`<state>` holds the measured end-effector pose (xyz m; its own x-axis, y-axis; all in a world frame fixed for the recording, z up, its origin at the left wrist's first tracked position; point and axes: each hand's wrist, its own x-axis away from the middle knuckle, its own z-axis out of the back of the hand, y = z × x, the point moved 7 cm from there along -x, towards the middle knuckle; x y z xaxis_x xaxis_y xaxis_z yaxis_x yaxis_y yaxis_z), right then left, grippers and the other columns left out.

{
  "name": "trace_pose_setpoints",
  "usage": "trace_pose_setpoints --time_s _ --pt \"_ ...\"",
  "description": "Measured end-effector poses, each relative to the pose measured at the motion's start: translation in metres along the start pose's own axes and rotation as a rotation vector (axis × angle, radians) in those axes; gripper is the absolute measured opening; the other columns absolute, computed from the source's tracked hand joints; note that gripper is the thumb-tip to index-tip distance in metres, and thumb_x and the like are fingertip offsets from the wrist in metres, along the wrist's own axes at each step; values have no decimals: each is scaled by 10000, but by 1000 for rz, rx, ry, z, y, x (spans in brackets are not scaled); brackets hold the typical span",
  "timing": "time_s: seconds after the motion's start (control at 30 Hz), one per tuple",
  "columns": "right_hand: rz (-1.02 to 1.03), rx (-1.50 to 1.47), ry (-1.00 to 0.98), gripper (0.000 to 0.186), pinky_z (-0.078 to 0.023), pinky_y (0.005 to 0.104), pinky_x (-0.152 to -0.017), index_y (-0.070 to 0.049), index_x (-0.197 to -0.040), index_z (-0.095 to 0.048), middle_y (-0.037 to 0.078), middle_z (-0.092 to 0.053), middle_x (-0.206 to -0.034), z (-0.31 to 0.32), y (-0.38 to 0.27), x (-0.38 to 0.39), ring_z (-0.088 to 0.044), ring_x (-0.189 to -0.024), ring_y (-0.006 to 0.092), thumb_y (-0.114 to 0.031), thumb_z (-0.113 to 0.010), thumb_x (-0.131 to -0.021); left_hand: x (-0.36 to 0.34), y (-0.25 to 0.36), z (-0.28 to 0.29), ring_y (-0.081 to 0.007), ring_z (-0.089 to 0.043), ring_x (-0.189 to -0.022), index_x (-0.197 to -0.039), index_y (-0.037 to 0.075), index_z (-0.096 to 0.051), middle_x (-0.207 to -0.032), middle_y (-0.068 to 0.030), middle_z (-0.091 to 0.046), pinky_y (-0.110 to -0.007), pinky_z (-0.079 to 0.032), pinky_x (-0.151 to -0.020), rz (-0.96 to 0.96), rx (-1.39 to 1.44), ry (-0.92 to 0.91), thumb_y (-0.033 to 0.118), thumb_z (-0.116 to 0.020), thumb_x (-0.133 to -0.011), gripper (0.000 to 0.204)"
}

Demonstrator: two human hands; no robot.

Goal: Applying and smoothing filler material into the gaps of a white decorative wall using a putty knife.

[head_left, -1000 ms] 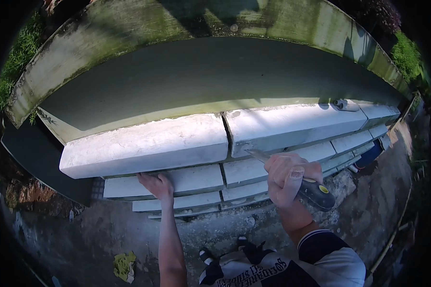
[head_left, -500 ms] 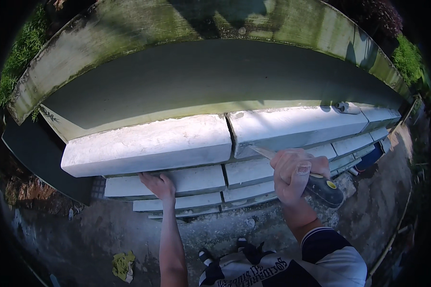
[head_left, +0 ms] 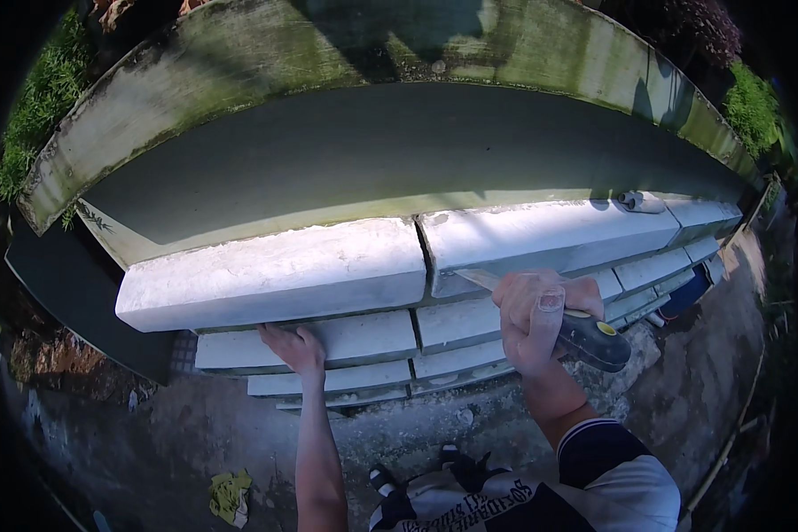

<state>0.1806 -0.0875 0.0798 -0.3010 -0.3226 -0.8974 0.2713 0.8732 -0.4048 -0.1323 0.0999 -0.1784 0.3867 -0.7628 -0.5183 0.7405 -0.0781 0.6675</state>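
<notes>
My right hand (head_left: 541,319) is closed round the black handle (head_left: 591,340), with a yellow spot near its end, of what looks like a putty knife. Its thin pale blade (head_left: 479,278) points left at the front face of the long white right block (head_left: 550,232), close to that block's left end. A dark narrow gap parts this block from the white left block (head_left: 275,275). My left hand (head_left: 294,348) lies with fingers outstretched on the lower white course (head_left: 372,332), its fingertips by the left block's bottom edge.
A greenish, stained wall (head_left: 541,53) curves behind the blocks. A grey roller-shaped piece (head_left: 640,202) lies on the top course at right. White courses step down toward my feet. A yellow-green cloth (head_left: 230,496) lies on the rough ground (head_left: 177,434) at lower left.
The view has shifted slightly. My right hand and the putty knife have moved a little left, the handle tipping slightly. My left hand keeps its place on the lower course.
</notes>
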Motion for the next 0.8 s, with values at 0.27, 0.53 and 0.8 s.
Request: trace_pose_setpoints --time_s 0.27,0.53,0.8 --pt "-19 -193 -123 287 -433 265 -503 -60 -712 -511 10 -557 -616 -9 7 0 -532 -517 83 -49 -676 -947 -2 1 3 -504 -209 -1469 -1513 -136 -217 -1575 -377 -198 -534 -160 -1237 2 28 13 136 -466 -863 747" --pt "86 155 -204 240 -398 264 -481 -81 -845 -417 -8 -469 -561 -17 8 0 -439 -471 67 -103 -584 -1015 -1 -1 2 -510 -229 -1456 -1493 -158 -236 -1558 -385 -220 -532 -170 -1232 -22 11 31 122 -470 -847 741" --pt "82 141 -32 234 -378 262 -473 -74 -835 -428 -18 -443 -598 -20 5 -6 -440 -480 66 -97 -571 -1019 -1 -2 1 -512 -232 -1455 -1491 -176 -227 -1559 -391 -215 -518 -166 -1235 -17 45 17 134 -484 -852 756"
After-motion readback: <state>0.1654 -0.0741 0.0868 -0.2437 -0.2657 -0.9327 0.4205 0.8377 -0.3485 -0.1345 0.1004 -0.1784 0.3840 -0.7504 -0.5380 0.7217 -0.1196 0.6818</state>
